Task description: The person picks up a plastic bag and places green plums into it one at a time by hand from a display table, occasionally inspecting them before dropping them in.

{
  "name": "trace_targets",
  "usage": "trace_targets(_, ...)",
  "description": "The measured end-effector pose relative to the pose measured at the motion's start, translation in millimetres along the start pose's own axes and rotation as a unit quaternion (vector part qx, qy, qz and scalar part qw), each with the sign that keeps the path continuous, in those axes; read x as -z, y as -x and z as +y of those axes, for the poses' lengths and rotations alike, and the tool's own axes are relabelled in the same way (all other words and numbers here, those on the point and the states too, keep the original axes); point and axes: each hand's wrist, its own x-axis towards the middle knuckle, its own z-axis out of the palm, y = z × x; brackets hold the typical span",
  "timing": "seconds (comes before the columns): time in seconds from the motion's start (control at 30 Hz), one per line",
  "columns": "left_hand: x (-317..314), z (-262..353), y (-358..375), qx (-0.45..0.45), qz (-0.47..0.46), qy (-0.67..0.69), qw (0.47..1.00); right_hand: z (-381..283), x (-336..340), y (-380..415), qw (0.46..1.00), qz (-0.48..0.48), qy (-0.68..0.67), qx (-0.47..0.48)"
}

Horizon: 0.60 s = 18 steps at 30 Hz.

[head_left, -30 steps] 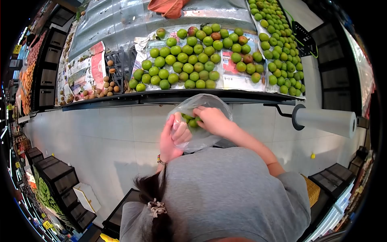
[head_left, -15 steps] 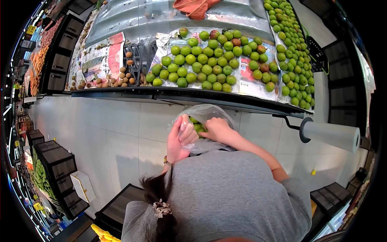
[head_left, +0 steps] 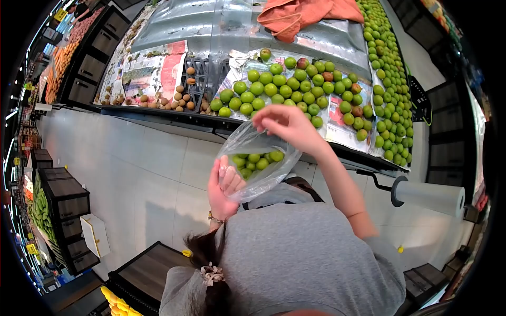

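A clear plastic bag (head_left: 284,171) hangs in front of my body with its mouth spread wide. Several round green fruits (head_left: 254,161) lie inside it. My left hand (head_left: 224,187) grips the near left side of the bag, palm up with fingers curled over the film. At the far rim, my right hand (head_left: 287,124) has its fingers bent down, apparently pinching the film there; the fingertips are partly hidden. Just beyond it, loose green fruits (head_left: 274,89), a few tinged red, lie on newspaper on the display stand (head_left: 211,120).
A roll of plastic bags (head_left: 432,195) sticks out on a bracket at right. Small brown fruits (head_left: 179,100) sit left of the green ones. More green fruits (head_left: 392,105) line the right side. An orange cloth (head_left: 300,16) lies farther back. A person (head_left: 80,10) stands far left.
My right hand has come up out of the bag to its far rim. The bag now stands wider and taller, showing the fruits inside. My left hand keeps its hold.
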Motion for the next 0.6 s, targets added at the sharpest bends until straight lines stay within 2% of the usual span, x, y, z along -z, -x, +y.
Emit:
trace_targets(0.07, 3, 4, 1, -0.001, 0.001, -0.016, 1.0, 7, 7, -44, 0.982, 0.104, 0.136, 0.084)
trace_targets(0.1, 5, 7, 2, 0.0, 0.005, -0.018, 1.0, 24, 7, -68, 0.953, 0.157, 0.221, 0.136)
trace_targets(0.17, 7, 13, 4, 0.0, 0.012, -0.024, 1.0, 48, -1, -102, 0.915, 0.128, 0.37, 0.098)
trace_targets(0.2, 9, 17, 5, -0.005, 0.015, -0.028, 0.999, 67, -7, -120, 0.905, 0.086, 0.407, 0.088)
trace_targets(0.33, 14, 35, 12, -0.022, 0.021, -0.03, 0.999, 100, -38, -154, 0.813, 0.056, 0.571, 0.102)
trace_targets(0.47, 25, 55, 18, -0.046, 0.021, -0.011, 0.999, 112, -42, -164, 0.823, 0.066, 0.561, 0.068)
trace_targets(0.6, 30, 71, 18, -0.05, 0.019, -0.023, 0.998, 116, -52, -162, 0.826, 0.129, 0.546, 0.052)
